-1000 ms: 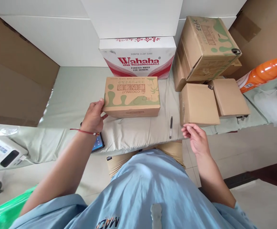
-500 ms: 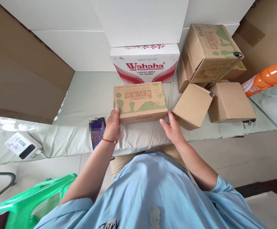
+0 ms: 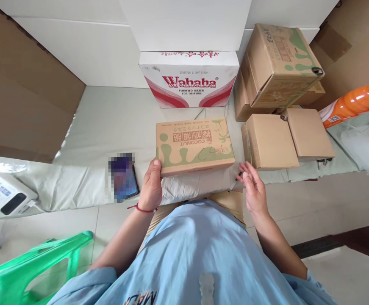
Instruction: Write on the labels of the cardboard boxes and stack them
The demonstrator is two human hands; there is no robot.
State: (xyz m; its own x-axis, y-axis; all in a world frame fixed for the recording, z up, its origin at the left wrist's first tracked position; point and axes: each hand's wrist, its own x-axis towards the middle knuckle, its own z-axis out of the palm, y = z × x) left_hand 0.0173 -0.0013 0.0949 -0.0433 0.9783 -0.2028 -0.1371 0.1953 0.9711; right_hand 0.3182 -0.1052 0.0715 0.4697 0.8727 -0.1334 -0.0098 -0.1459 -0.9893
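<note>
A brown cardboard box [image 3: 193, 146] with green splashes and the word COCONUT lies on the cloth-covered surface in front of me. My left hand [image 3: 151, 184] grips its near left corner, thumb on the side and the other fingers hidden beneath or behind. Off the near right corner, apart from the box, is my right hand [image 3: 252, 186], its fingers curled together around a thin dark item [image 3: 235, 181] too small to make out. A phone [image 3: 125, 178], partly blurred, lies left of my left hand.
Behind stands a white-and-red Wahaha box [image 3: 190, 82]. Plain boxes [image 3: 271, 142] and a stacked printed box [image 3: 282, 63] are at the right, beside an orange bottle [image 3: 356, 103]. A white device [image 3: 8, 195] lies left, above a green stool [image 3: 38, 267].
The coconut box sits nearer to me and further right in view. My right hand has come away from its corner, with a thin dark item now at the fingers. A plain box beside it has turned.
</note>
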